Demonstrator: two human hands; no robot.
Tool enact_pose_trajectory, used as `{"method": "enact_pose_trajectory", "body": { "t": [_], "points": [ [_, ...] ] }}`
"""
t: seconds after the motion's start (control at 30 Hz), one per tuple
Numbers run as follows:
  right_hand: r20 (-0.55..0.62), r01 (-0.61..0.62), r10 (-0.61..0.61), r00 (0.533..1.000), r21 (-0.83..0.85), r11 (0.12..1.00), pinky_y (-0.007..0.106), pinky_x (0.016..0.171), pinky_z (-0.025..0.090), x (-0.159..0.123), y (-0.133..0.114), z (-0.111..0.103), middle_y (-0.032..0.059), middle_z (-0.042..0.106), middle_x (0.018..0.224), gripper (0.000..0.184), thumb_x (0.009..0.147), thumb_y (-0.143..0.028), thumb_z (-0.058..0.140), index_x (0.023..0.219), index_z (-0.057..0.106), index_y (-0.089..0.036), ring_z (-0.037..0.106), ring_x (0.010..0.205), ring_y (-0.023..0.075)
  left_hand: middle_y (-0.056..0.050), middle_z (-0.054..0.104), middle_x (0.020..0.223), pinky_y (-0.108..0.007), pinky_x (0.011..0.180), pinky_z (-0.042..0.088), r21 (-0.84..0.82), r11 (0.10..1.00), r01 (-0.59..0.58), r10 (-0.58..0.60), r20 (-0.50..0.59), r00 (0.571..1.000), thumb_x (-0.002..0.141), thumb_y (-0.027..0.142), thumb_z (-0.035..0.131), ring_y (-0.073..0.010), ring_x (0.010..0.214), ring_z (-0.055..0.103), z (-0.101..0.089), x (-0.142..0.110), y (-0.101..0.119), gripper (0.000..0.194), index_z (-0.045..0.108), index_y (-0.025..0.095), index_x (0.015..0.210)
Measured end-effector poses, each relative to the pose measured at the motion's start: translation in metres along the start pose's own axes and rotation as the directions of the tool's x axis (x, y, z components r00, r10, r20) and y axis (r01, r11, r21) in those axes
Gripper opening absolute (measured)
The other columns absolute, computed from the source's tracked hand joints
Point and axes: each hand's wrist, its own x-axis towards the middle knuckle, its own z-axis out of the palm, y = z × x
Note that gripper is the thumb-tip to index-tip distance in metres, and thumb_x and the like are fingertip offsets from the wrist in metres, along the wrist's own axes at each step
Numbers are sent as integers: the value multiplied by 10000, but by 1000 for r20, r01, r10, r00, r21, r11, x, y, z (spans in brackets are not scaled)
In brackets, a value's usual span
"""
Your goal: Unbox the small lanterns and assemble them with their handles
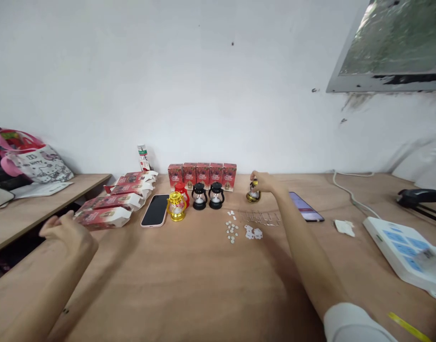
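Observation:
My right hand point(261, 181) is closed round the top of a small gold lantern point(253, 194), whose base shows below the fingers near the back of the table. Its upper part is mostly hidden by my hand. My left hand point(69, 232) is raised at the left with its fingers apart and nothing visible in it. Nearest to it are flattened-looking red gift boxes point(103, 217), lying in a row with white flaps open. Another gold lantern point(177, 207), a red lantern point(182, 191) and two black lanterns point(199, 196) stand mid-table.
Several closed red boxes point(203, 175) stand by the wall. Coin-like discs point(232, 228), white plastic pieces point(252, 232) and metal wire parts point(261, 218) lie in front of my right hand. A phone point(156, 210), another phone point(305, 206) and a white device point(405, 247) rest around them.

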Motion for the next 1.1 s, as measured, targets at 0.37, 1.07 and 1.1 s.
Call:
{"method": "enact_pose_trajectory", "body": {
  "t": [0.37, 1.07, 1.1],
  "points": [
    [-377, 633, -569, 731, 685, 360, 313, 761, 485, -67, -57, -57, 31, 571, 1002, 414, 650, -382, 747, 972, 537, -227, 554, 923, 186, -111, 564, 1218, -418, 926, 435, 15, 732, -681, 6, 1000, 28, 625, 378, 727, -295, 1127, 528, 73, -144, 37, 627, 484, 180, 1168],
    [-868, 745, -228, 440, 211, 633, 394, 870, 460, -85, -111, -38, 61, 476, 1031, 128, 847, -290, 570, 750, 552, -209, 506, 1022, 201, -73, 658, 896, -337, 674, 434, 103, 460, -882, 96, 982, 164, 716, 406, 592, -260, 811, 610, 103, -137, 35, 412, 519, 177, 1051],
    [-887, 742, -187, 422, 219, 633, 368, 836, 468, -85, -107, -42, 50, 499, 989, 139, 851, -295, 567, 743, 544, -211, 521, 981, 186, -70, 658, 923, -340, 694, 439, 73, 495, -866, 84, 988, 131, 706, 400, 606, -251, 822, 606, 102, -134, 36, 430, 523, 178, 1065]
  ]
}}
